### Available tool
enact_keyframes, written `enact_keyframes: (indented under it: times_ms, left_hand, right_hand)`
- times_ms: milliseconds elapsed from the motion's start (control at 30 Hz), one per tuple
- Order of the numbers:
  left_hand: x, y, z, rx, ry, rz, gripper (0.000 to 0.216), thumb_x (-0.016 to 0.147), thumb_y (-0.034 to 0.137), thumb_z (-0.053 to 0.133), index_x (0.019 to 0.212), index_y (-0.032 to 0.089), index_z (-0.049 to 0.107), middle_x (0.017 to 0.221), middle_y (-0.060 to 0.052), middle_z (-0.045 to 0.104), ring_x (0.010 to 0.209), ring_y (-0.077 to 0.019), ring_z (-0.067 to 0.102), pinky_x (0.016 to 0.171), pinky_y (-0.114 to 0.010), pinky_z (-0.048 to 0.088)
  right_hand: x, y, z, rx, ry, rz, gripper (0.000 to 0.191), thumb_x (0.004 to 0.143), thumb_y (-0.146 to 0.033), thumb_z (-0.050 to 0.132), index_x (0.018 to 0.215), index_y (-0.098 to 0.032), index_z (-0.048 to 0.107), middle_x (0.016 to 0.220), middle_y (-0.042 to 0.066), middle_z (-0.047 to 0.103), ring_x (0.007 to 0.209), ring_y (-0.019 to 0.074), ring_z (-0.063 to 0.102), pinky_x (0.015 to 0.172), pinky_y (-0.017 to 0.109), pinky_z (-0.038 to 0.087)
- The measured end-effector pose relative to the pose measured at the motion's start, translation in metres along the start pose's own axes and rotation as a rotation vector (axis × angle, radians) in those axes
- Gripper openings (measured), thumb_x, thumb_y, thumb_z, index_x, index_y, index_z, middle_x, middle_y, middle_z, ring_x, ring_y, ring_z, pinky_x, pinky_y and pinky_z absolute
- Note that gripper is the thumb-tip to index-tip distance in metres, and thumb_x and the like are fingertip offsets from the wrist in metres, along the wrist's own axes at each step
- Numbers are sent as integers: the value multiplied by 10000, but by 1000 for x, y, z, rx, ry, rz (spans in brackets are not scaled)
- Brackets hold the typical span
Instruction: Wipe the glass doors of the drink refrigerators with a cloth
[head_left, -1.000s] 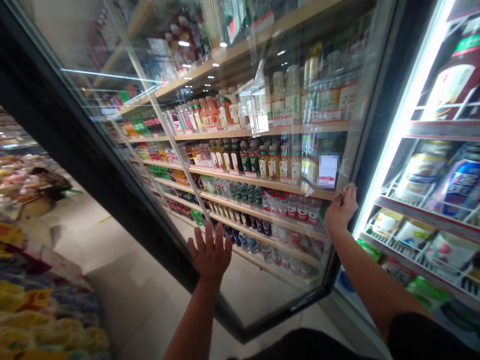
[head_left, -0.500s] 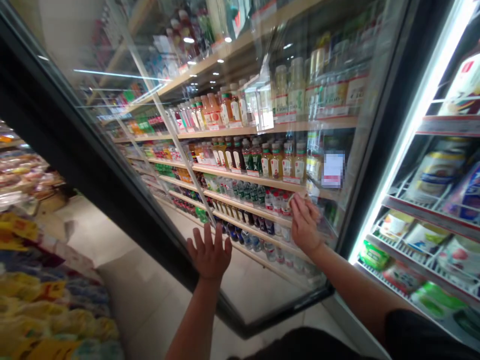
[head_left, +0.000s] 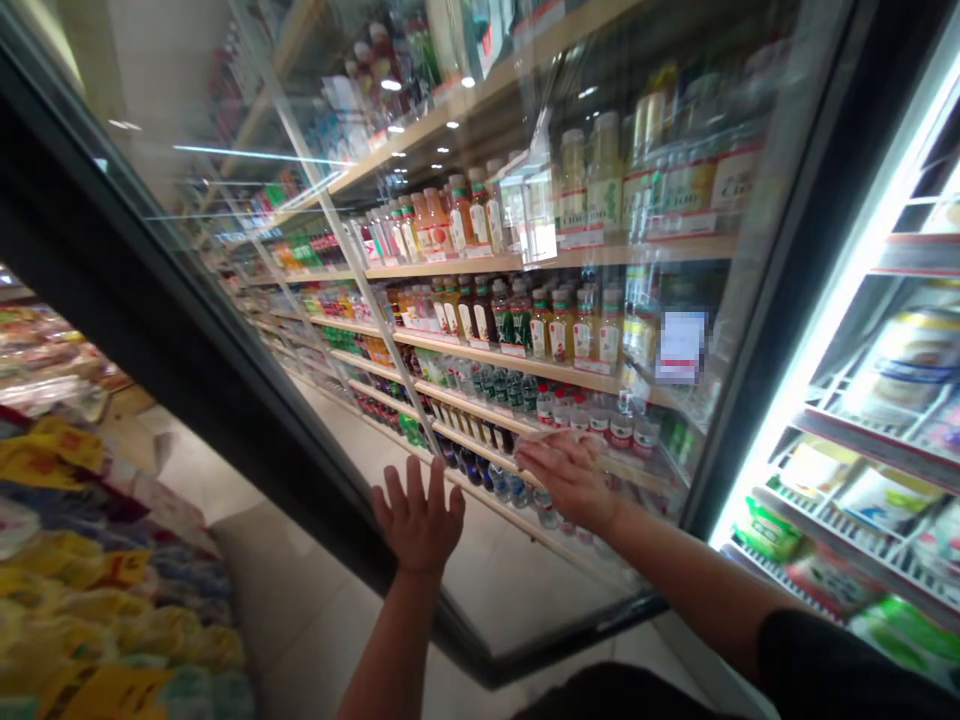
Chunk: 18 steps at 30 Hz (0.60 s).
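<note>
While cloth [head_left: 585, 443] is held on glass door [head_left: 187, 320] by right hand [head_left: 574, 485] (fingers together), swing could be caused by left hand [head_left: 420, 525] (fingers spread) slipping.

The cloth [head_left: 583, 441] — blurred — is partly hidden (behind the right hand [head_left: 568, 482]).

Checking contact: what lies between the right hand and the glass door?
The head view shows a pale cloth or tissue at the right hand, between it and the glass door.
</note>
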<state>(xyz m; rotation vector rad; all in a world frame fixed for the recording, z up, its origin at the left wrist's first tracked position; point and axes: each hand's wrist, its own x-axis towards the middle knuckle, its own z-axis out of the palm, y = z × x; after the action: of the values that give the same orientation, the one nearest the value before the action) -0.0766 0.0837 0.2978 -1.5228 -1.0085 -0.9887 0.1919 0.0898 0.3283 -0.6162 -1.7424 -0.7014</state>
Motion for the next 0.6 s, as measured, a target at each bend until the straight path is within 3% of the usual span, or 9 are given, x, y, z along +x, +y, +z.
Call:
enact_keyframes:
  times_ms: [67,200,267,433,600]
  left_hand:
    - [3,0,-1,2,6,8,667,1004,325,617,1618,171,406,1587,-231,482,1596,-385,236,1265,-601,246]
    - [3,-1,-1,8,11,11,671,1006,330,613,1623,180,395,1593,-230,473,1594,-387,243,1260,-607,254]
    - [1,-2,0,19,1,3,665,1003,329,614,1620,198,403,1586,-223,485,1592,-388,251,1251,-615,266]
    - [-3,-1,-2,-28,-29,-40,591,1001,327,626,1565,210,490,1570,-207,508,1598,-389,235,1256,-622,241]
    - [-3,1,-8,-74,-29,-38,609,997,338,653,1570,215,490,1559,-189,529,1597,-377,242,1267,-588,214]
  right_hand:
    - [12,-1,1,60,-21,-21,442,1053,-151,508,1450,-294,638,1234,-25,803,1049,195,675,955,369,425]
    - [39,-2,8,19,61,83,473,1047,-158,513,1483,-315,608,1299,-18,775,1091,221,666,997,402,423]
    - [35,-8,15,11,85,84,475,1044,-160,522,1489,-304,606,1277,-15,785,1096,225,666,993,404,432]
    - [4,-32,27,119,-20,-113,331,1042,-183,582,1346,-221,705,1257,-1,791,1085,188,674,853,364,464]
    - [33,-33,17,50,-41,-46,413,1032,-133,535,1416,-229,656,1343,6,755,1126,227,652,905,399,452]
